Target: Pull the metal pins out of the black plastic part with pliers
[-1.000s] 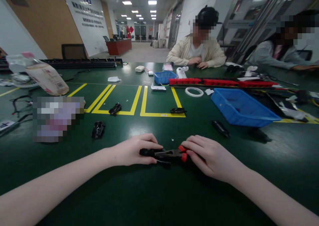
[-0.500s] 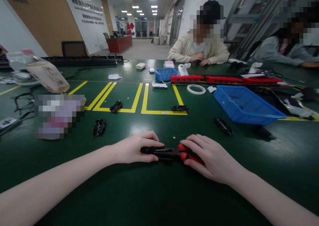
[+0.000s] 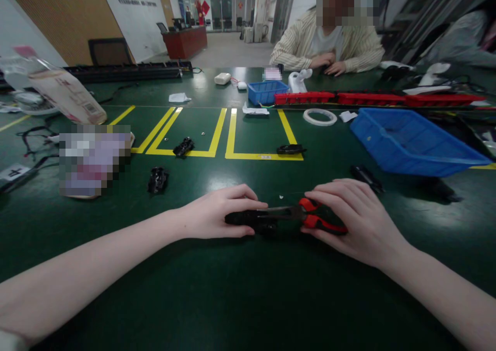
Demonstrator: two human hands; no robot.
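My left hand (image 3: pixel 217 214) rests on the green table (image 3: pixel 240 299), its fingers closed round a small black part (image 3: pixel 242 219). Red-handled pliers (image 3: pixel 310 216) lie flat in my right hand (image 3: pixel 352 219), which is wrapped round the handles. The pliers' dark jaws point left and meet the black part between my hands. Loose black parts (image 3: pixel 157 179) (image 3: pixel 183 147) (image 3: pixel 290 148) (image 3: pixel 366 177) lie scattered on the table beyond my hands.
A large blue bin (image 3: pixel 411 144) stands at the right and a small blue bin (image 3: pixel 267 92) further back. Red trays (image 3: pixel 372 99), a white tape ring (image 3: pixel 320 116), yellow floor-tape lines (image 3: pixel 232 134) and a tilted carton (image 3: pixel 62 93) are nearby. Two people sit across the table.
The view has tilted down a little, so everything sits higher in frame. My right hand has slid slightly to the right along the pliers; both hands keep their hold.
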